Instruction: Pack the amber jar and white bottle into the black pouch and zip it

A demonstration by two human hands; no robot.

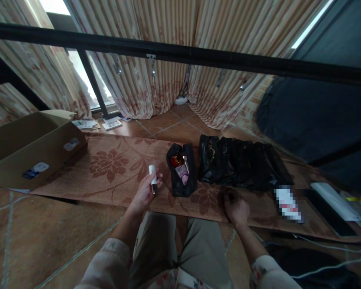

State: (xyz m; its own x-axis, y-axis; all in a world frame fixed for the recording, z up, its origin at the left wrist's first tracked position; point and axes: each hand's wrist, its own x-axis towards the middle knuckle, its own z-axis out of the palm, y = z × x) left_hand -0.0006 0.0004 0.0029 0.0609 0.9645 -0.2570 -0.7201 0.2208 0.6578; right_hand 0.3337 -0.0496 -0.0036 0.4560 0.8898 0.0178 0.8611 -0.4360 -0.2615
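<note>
My left hand (pixel 144 192) is closed around a small white cosmetic tube (pixel 153 176) with a dark, shiny lower end, held upright above the cloth. Just right of it stands an opened black pouch (pixel 191 186). Inside the pouch lie a red-and-amber round item (pixel 178 160), a pinkish-purple packet (pixel 183 175) and a slim pale item. My right hand (pixel 237 208) rests near the front edge of the cloth with its fingers curled; whatever may be in them is hidden. Behind that hand, several black see-through pouches (pixel 243 162) lie in a row.
A patterned brown cloth (pixel 108 164) covers the low table. On the left is an open cardboard box (pixel 57 148). At right lie a blurred white item (pixel 289 204), a dark phone-like slab (pixel 331 212) and a white cable (pixel 333 265). A black metal bar (pixel 180 54) crosses above.
</note>
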